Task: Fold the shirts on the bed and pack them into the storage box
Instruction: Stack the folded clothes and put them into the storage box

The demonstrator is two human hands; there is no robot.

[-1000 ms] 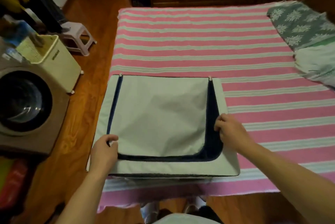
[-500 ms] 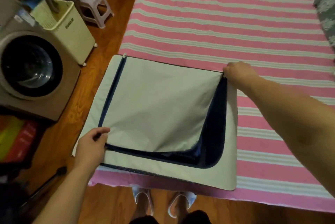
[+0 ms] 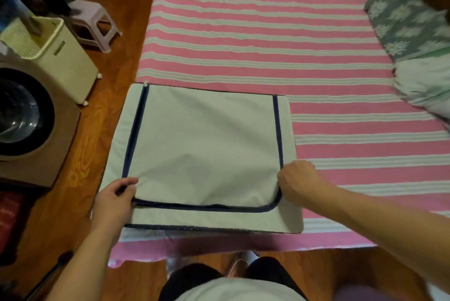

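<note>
Your left hand and right hand each pinch the zipper of the storage box at the bed's near-left corner.

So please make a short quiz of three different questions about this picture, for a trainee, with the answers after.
1. True or false: the flap of the storage box stands wide open along its right side.
2. Which of the hands is at the near right corner of the zipper? A) left hand B) right hand
3. Fill in: the box lies on the ______ of the striped bed, beside the wooden floor.

Key
1. False: the flap lies flat, and the zipper line on the right side looks closed.
2. B
3. near left corner
</note>
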